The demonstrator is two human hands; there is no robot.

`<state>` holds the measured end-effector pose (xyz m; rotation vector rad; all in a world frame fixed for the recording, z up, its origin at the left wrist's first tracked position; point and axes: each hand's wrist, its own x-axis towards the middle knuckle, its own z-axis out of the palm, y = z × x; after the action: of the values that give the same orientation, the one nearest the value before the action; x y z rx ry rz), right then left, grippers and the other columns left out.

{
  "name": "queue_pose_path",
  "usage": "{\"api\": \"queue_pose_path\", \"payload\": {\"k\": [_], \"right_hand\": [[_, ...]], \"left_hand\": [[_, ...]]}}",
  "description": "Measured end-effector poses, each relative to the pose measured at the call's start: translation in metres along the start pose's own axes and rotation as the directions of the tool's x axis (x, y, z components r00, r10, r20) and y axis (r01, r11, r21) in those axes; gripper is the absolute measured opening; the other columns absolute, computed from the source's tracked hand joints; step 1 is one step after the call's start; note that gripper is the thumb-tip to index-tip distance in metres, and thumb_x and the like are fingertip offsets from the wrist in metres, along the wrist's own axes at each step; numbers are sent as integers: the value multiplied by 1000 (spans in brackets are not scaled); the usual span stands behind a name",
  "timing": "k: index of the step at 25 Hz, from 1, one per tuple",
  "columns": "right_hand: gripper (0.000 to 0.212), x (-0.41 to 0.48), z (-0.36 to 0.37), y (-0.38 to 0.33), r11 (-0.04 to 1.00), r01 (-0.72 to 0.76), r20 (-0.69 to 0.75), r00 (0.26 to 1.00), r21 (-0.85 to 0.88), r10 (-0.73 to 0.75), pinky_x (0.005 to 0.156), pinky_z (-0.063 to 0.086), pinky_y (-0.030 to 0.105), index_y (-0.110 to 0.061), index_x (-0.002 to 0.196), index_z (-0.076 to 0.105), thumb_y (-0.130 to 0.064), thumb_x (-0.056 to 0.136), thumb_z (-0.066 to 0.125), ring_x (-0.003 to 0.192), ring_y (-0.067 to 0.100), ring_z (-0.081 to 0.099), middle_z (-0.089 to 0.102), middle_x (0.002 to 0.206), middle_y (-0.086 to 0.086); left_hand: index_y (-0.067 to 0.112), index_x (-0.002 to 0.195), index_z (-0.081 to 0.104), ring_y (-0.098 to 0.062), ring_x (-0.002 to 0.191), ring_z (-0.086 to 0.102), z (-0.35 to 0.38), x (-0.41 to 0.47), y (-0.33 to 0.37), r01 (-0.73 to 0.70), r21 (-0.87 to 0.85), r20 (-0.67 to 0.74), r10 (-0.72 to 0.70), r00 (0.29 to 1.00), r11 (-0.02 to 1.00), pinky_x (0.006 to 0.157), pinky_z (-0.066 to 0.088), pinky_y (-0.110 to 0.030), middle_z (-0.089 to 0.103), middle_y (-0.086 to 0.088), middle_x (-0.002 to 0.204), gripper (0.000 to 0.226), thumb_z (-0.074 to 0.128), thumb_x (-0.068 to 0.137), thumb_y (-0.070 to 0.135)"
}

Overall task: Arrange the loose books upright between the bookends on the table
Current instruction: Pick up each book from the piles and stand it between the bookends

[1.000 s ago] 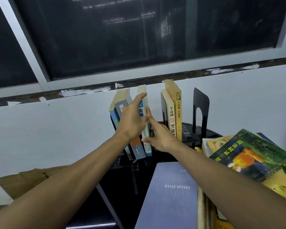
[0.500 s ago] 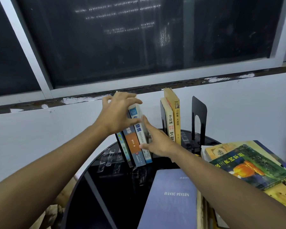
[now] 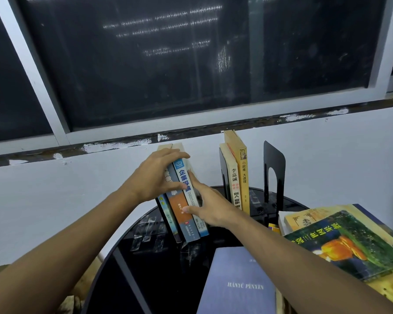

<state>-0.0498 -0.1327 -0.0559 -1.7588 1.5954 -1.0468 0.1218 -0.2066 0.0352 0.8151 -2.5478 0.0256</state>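
My left hand [image 3: 155, 177] gripped the three leaning books [image 3: 176, 203] at their tops, fingers curled over and thumb on a spine. My right hand [image 3: 210, 207] lay flat against their right side, fingers straight, thumb across the spines. They leaned well left of the black bookend [image 3: 274, 171]. Two upright books [image 3: 237, 177] stood nearer it, not touching. Loose books [image 3: 349, 241] lay piled to its right on the table [image 3: 168, 279].

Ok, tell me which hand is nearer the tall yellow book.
Right. The right hand sits just left of the tall yellow book, pressing the leaning books; the left hand grips those books' upper part, farther left.
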Motion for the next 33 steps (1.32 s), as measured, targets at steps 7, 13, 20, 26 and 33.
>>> {"api": "queue_pose_path", "payload": {"k": [7,13,20,26,33], "right_hand": [[103,-3,1,-1,999,-18,0,1000,-34,18,109,48,34,-46,161,-3,-21,95,72,134,14,52,45,156,-3],[106,-30,-20,-34,975,-96,33,994,-202,104,117,37,37,-22,164,-5,-35,93,74,146,26,40,36,161,7],[92,-110,-71,-51,949,-38,19,999,-314,46,123,30,43,-22,163,19,-50,92,70,154,20,27,25,169,1],[72,-194,-100,-55,915,-15,-78,997,-403,-18,116,36,33,-33,155,37,-52,93,68,145,13,39,39,159,-6],[66,-247,-67,-54,892,65,-53,994,-448,-99,114,28,22,-32,154,39,-48,96,65,143,0,32,35,156,-16]], "left_hand": [[35,140,52,-17,129,48,3,1,-3,-28,-16,-10,28,1000,999,106,48,-44,51,4,143,73,85,75,45],[37,149,40,-20,154,20,-4,-7,16,33,61,-70,-29,997,998,117,4,-73,35,4,162,75,74,84,51],[32,143,51,-7,147,32,0,-36,84,-163,-192,-159,133,978,968,118,25,-30,45,8,154,60,69,88,47],[35,143,51,-3,138,42,28,-60,127,-187,-251,42,203,978,950,113,32,-20,47,13,150,62,63,87,59],[30,145,49,1,130,44,54,-102,136,-75,-303,176,133,975,950,106,30,-12,50,11,146,64,58,89,61]]}}
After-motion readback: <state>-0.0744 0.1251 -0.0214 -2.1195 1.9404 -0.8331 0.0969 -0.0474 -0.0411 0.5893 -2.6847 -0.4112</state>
